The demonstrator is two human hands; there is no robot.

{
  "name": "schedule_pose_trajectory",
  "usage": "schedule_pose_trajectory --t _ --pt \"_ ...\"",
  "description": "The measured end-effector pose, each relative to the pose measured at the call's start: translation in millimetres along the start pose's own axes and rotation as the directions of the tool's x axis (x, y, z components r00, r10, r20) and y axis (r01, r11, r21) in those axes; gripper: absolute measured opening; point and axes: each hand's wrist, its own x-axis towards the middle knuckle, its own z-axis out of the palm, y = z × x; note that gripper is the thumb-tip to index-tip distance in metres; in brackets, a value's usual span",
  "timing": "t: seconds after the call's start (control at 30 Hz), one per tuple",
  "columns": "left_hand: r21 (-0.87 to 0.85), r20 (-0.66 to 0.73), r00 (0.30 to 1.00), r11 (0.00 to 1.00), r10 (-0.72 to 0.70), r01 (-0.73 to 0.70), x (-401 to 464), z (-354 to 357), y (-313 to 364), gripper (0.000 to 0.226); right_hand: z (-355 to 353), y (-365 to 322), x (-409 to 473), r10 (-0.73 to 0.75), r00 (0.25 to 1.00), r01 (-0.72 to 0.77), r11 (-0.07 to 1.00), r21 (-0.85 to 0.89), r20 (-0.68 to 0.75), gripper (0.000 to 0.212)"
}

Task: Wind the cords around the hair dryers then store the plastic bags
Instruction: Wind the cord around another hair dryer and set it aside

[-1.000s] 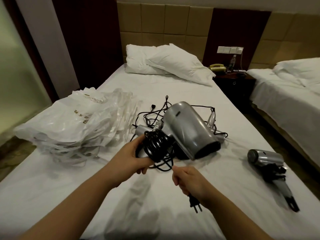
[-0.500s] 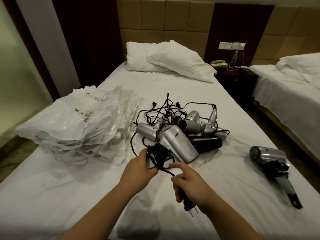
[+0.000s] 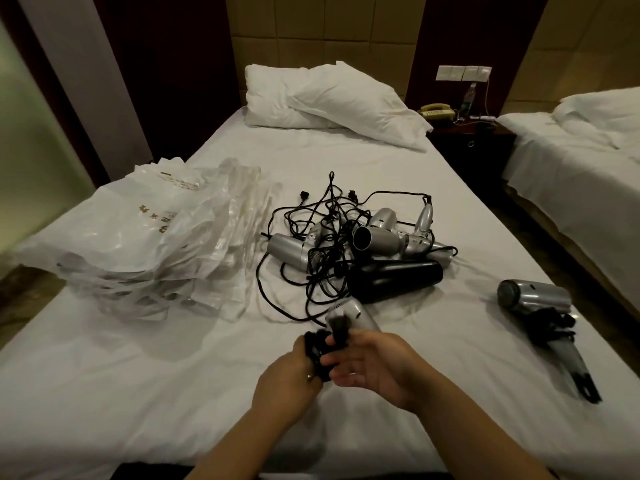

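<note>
A silver hair dryer (image 3: 351,315) with its wound cord (image 3: 320,355) is held between both hands. The cord bundle is gripped by the left hand (image 3: 294,379). It is touched by the spread fingers of the right hand (image 3: 374,365).

Taking the tangled heap of hair dryers (image 3: 360,251) as landmark: left of it, the pile of plastic bags (image 3: 138,251) blocks the bed (image 3: 138,393), with only a narrow strip of sheet between. Right of it, open sheet runs to the wound dryer (image 3: 543,317). Beyond it, bare sheet reaches the pillows (image 3: 332,98). Nearer than it, both hands crowd one dryer.
</note>
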Motion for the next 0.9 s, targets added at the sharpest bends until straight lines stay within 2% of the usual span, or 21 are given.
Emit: schedule_pose_trajectory --t 0.03,0.1,0.13,0.2,0.27,0.33,0.37,0.4,0.47,0.5,0.6,0.67,0.73,0.8,0.83,0.87,0.9 --pt "-0.029 0.053 0.999 1.0 -0.001 0.003 -1.2 1.6 -4.0 0.061 -2.0 0.5 2.7 0.01 1.0 -0.009 0.999 -0.044 0.011 0.022" --pt "-0.102 0.163 0.987 0.995 0.018 -0.001 -3.2 1.7 -10.2 0.061 -3.9 0.0 7.0 -0.021 1.0 0.013 0.945 -0.326 -0.021 0.014" --pt "-0.141 0.225 0.974 0.99 0.04 -0.008 -3.8 -0.9 -11.3 0.061 -3.4 -2.7 9.2 -0.066 0.997 0.036 0.86 -0.509 -0.041 0.008" --pt "-0.226 0.361 0.927 0.974 0.1 -0.018 -4.0 -8.9 -9.2 0.057 -3.2 -10.7 16.6 -0.166 0.985 0.069 0.609 -0.79 -0.043 0.021" --pt "-0.327 0.518 0.839 0.945 0.165 0.016 -3.6 -21.2 -2.2 0.049 -2.4 -21.1 24.8 -0.158 0.987 0.078 0.444 -0.892 0.008 0.027" --pt "-0.395 0.64 0.738 0.915 0.213 0.079 -0.5 -34.2 2.7 0.044 -5.1 -30.4 30.7 -0.087 0.994 0.091 0.411 -0.907 0.061 0.019" --pt "-0.417 0.684 0.694 0.901 0.225 0.118 1.1 -41.0 4.1 0.044 -6.3 -34.5 31.2 -0.027 0.996 0.09 0.468 -0.879 0.088 0.013" --pt "-0.433 0.718 0.655 0.888 0.234 0.157 2.3 -47.7 4.7 0.044 -7.1 -37.8 30.4 0.038 0.99 0.087 0.576 -0.813 0.132 0.01" --pt "-0.469 0.773 0.574 0.853 0.271 0.228 3.1 -60.4 6.5 0.041 -10.3 -39.8 28.3 0.108 0.964 0.059 0.807 -0.588 0.245 0.011" --pt "-0.485 0.794 0.531 0.835 0.296 0.26 2.6 -65.7 7.6 0.04 -12.8 -39.8 25.8 0.106 0.954 0.043 0.877 -0.479 0.279 0.015" --pt "-0.538 0.826 0.385 0.78 0.412 0.32 0.6 -76.9 9.4 0.034 -21.1 -29.8 19.4 0.08 0.917 0.022 0.968 -0.25 0.391 0.031" --pt "-0.606 0.795 0.312 0.707 0.52 0.365 -0.4 -76.4 8.6 0.029 -26.0 -17.8 20.5 0.001 0.874 0.051 0.994 -0.095 0.485 0.047" --pt "-0.675 0.735 0.317 0.605 0.599 0.421 -0.9 -68.5 5.1 0.029 -27.3 -4.9 27.0 -0.114 0.876 0.089 0.993 0.075 0.469 0.068" --pt "-0.763 0.615 0.342 0.428 0.71 0.485 1.1 -56.2 2.8 0.038 -27.4 11.6 34.7 -0.232 0.928 0.162 0.956 0.245 0.29 0.078" --pt "-0.794 0.554 0.359 0.347 0.751 0.499 2.0 -48.9 3.0 0.043 -27.7 20.6 36.9 -0.259 0.956 0.196 0.914 0.356 0.139 0.069" --pt "-0.822 0.509 0.401 0.292 0.762 0.489 2.2 -42.5 4.4 0.043 -29.0 29.2 39.8 -0.268 0.963 0.242 0.868 0.433 -0.001 0.052" --pt "-0.844 0.489 0.459 0.269 0.742 0.465 1.8 -36.3 6.8 0.043 -26.9 34.5 40.2 -0.288 0.954 0.292 0.838 0.46 -0.08 0.039"
